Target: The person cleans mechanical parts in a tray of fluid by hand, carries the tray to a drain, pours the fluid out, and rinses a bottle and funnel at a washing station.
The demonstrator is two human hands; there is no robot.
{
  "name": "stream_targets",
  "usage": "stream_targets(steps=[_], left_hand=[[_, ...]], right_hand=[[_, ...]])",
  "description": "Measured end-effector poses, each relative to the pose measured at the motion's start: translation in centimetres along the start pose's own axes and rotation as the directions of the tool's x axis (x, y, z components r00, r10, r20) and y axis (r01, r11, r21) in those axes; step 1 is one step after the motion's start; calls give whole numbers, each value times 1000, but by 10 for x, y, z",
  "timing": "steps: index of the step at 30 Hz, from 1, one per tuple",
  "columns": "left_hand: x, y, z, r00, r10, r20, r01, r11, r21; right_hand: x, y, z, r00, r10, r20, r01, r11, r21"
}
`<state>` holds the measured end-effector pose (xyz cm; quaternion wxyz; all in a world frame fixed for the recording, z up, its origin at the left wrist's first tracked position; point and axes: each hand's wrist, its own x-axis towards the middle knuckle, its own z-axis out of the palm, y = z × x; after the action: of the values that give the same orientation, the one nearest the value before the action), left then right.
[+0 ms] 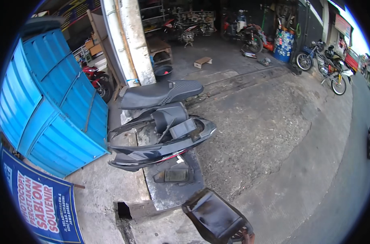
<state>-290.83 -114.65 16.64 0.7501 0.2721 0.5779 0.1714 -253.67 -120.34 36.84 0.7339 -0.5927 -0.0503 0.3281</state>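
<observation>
My right hand (248, 238) enters at the bottom edge, its fingers around the slotted end of a black plastic bin-like part (217, 213). The part is tilted, and its worn, dirty inner face is up. My left hand is out of view. Ahead, a dark motorcycle tail fairing (160, 151) lies on a concrete slab (172, 199). Inside its outline sit a dark curved plastic part (171, 116) and a grey box-shaped part (183, 128). Behind it rests a black motorcycle seat (160, 94). On the near side lies an air-filter-like panel (176, 175).
A hole (124, 210) opens in the concrete at lower left. Beyond are a blue metal kiosk (66, 94) and a printed banner (44, 207). A pillar (139, 42), wooden stool (202, 62), black basin (163, 71), blue drum (284, 45) and parked motorcycle (325, 65) stand farther back.
</observation>
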Motion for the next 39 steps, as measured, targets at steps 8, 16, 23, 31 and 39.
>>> stream_targets(steps=[8,16,23,31,39], left_hand=[[-17,-53,-114,942,330,-54,-325,942,83],[-57,-43,-245,949,54,-312,-118,975,-190],[-52,-41,-261,962,16,-272,-153,857,-491],[-26,-108,-221,858,454,-238,-410,887,212],[-6,-67,-209,939,164,-303,-257,919,-301]], right_hand=[[-34,88,100,973,108,203,-93,992,-82],[-83,166,184,953,147,264,-115,984,-133],[-103,176,219,925,78,372,-71,997,-34],[-102,179,233,917,113,382,-82,992,-96],[-101,203,262,958,196,209,-211,976,53]])
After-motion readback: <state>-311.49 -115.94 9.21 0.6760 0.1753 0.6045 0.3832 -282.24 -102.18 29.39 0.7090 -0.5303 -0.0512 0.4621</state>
